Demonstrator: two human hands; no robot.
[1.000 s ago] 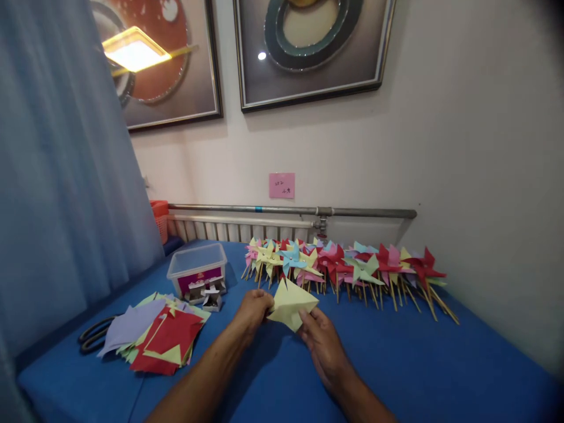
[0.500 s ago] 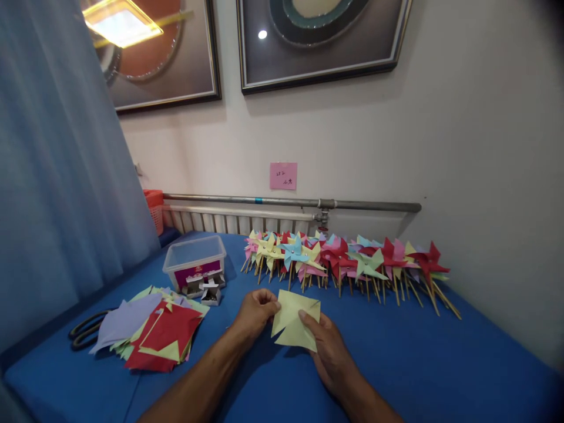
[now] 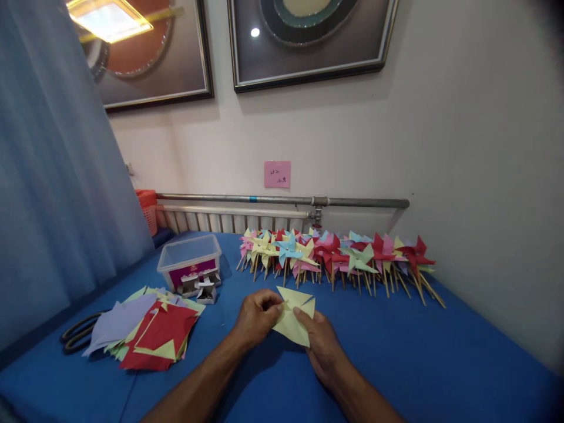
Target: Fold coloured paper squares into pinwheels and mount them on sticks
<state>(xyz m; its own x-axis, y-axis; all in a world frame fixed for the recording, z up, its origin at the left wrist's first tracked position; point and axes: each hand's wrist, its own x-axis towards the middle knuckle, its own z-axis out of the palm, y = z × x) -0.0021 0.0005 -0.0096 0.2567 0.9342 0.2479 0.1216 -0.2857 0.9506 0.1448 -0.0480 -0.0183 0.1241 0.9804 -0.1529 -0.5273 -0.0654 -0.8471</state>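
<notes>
A pale yellow square of paper [image 3: 291,326] with slits cut in from its corners is held above the blue surface, between my two hands. My left hand [image 3: 259,317] pinches its left side, where a corner is bent inward. My right hand [image 3: 321,341] grips the right edge, thumb on top near the paper's middle and fingers underneath. Beyond the hands stand many finished paper pinwheels [image 3: 330,252] on thin wooden sticks, in red, pink, yellow, blue and green.
Left of my hands lies a pile of coloured paper sheets [image 3: 165,329] beside black-handled scissors [image 3: 81,333]. Behind them is a clear plastic box [image 3: 189,249] with small open boxes [image 3: 206,291] of tiny parts at its front. A blue curtain [image 3: 66,176] hangs at left.
My left hand has moved onto the paper's left side and bent a corner inward. The paper has turned slightly in my right hand. The view has shifted a little.
</notes>
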